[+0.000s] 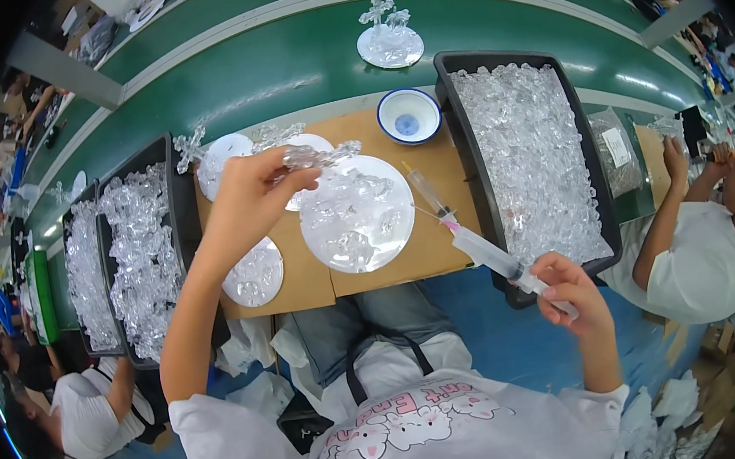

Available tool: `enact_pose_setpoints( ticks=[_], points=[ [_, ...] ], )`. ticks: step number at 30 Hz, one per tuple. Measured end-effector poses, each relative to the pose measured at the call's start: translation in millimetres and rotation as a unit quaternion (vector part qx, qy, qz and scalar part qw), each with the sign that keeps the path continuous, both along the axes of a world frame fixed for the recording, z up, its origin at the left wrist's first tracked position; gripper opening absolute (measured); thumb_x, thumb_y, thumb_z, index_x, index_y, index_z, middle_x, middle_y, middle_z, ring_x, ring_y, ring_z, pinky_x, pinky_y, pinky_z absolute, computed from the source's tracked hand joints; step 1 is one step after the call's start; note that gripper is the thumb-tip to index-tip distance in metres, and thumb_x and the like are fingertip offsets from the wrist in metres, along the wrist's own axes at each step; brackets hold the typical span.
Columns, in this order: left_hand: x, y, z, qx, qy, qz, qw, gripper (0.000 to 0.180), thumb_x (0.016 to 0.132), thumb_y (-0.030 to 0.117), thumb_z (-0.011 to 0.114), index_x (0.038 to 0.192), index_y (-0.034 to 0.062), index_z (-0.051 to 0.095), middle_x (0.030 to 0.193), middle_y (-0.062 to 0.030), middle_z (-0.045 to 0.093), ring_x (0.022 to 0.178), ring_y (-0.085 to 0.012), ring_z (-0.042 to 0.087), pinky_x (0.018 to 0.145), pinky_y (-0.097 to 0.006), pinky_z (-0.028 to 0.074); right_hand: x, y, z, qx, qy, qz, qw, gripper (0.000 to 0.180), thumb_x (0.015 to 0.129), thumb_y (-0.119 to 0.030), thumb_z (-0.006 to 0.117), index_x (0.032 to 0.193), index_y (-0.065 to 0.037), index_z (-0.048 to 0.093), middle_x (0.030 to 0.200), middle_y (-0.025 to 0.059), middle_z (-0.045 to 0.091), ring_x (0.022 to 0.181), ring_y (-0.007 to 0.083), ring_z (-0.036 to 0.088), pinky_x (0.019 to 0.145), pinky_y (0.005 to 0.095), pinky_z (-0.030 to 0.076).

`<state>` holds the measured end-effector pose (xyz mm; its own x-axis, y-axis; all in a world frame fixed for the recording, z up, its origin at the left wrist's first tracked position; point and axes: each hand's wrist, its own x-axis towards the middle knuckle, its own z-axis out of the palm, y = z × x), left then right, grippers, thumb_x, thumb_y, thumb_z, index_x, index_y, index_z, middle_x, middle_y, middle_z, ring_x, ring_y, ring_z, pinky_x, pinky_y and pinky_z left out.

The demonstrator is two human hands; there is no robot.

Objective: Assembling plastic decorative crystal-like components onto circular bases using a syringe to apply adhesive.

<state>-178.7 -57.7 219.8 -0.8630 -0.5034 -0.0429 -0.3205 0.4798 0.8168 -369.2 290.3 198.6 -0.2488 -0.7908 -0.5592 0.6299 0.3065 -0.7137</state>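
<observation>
My left hand [259, 191] is closed in a pinch on a clear plastic piece [329, 154]. That piece is held over the far side of a white round plate [327, 249], on which several clear parts lie. My right hand [573, 291] grips a large syringe [492, 255] by its rear end. The syringe slants up to the left, its pink-based thin needle pointing toward the plate's right edge. Just beyond the needle, a smaller syringe [425, 190] with a yellow tip lies on the cardboard [440, 245].
A black bin [448, 124] of clear pieces stands at right; two more bins [181, 239] are at left. Smaller white plates [255, 286] lie left, and a blue-rimmed bowl [411, 140] behind. Clear pieces stand on a far disc [392, 48]. Co-workers [698, 260] sit on both sides.
</observation>
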Motion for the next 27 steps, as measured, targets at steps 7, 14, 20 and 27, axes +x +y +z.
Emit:
enact_pose_setpoints(
  ticks=[7, 14, 20, 27],
  points=[
    [13, 10, 31, 0.057, 0.068, 0.028, 0.996, 0.016, 0.079, 0.000, 0.060, 0.093, -0.0066, 0.063, 0.075, -0.0080, 0.066, 0.072, -0.0096, 0.062, 0.066, -0.022, 0.048, -6, -22, 26, 0.011, 0.025, 0.033, 0.999, 0.025, 0.076, 0.000, 0.054, 0.101, -0.002, 0.051, 0.086, 0.0114, 0.059, 0.044, 0.0077, 0.053, 0.032, 0.0164, 0.035],
    [24, 13, 36, 0.031, 0.077, 0.027, 0.996, 0.017, 0.078, 0.000, 0.060, 0.094, -0.0057, 0.064, 0.075, -0.0084, 0.067, 0.071, -0.0086, 0.062, 0.063, -0.020, 0.048, -7, -25, 36, 0.026, 0.042, 0.080, 0.996, 0.029, 0.078, 0.000, 0.053, 0.106, -0.001, 0.054, 0.099, 0.0097, 0.060, 0.051, 0.0078, 0.056, 0.034, 0.0157, 0.035],
    [25, 12, 38, 0.027, 0.082, 0.018, 0.996, 0.018, 0.078, 0.001, 0.061, 0.095, -0.0056, 0.064, 0.074, -0.0087, 0.067, 0.070, -0.0089, 0.062, 0.063, -0.021, 0.048, -1, -30, 40, 0.029, 0.070, 0.071, 0.995, 0.024, 0.075, 0.001, 0.051, 0.099, -0.001, 0.051, 0.090, 0.0110, 0.059, 0.041, 0.0076, 0.051, 0.032, 0.0161, 0.036],
    [28, 13, 38, 0.047, 0.094, 0.022, 0.994, 0.017, 0.078, 0.000, 0.061, 0.094, -0.0058, 0.064, 0.075, -0.0095, 0.067, 0.071, -0.0101, 0.063, 0.063, -0.021, 0.049, 0, -31, 43, 0.034, 0.073, 0.080, 0.993, 0.023, 0.075, 0.001, 0.051, 0.099, -0.001, 0.051, 0.094, 0.0115, 0.057, 0.041, 0.0072, 0.051, 0.032, 0.0163, 0.036]
  ],
)
